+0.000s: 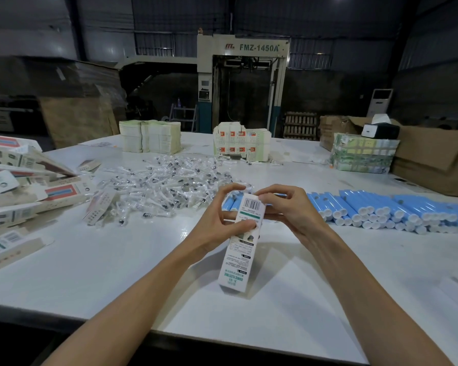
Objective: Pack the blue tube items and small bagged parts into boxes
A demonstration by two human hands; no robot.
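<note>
Held upright over the white table (90, 265), printed carton (236, 262) was gripped near its top by left hand (220, 217); right hand (288, 207) fingers curled, pinching the end flap. Blue tubes (397, 210) lay stacked right, bagged parts (164, 180) heaped behind.

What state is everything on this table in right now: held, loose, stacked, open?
box: held in both hands, tilted
left hand: grips the box's side
right hand: pinches the box's top end
blue tubes: stacked on their sides, right
bagged parts: loose heap, mid-table
side boxes: piled untidily, left
flat blanks: neat stacks, far side
cardboard carton: flaps open
</note>
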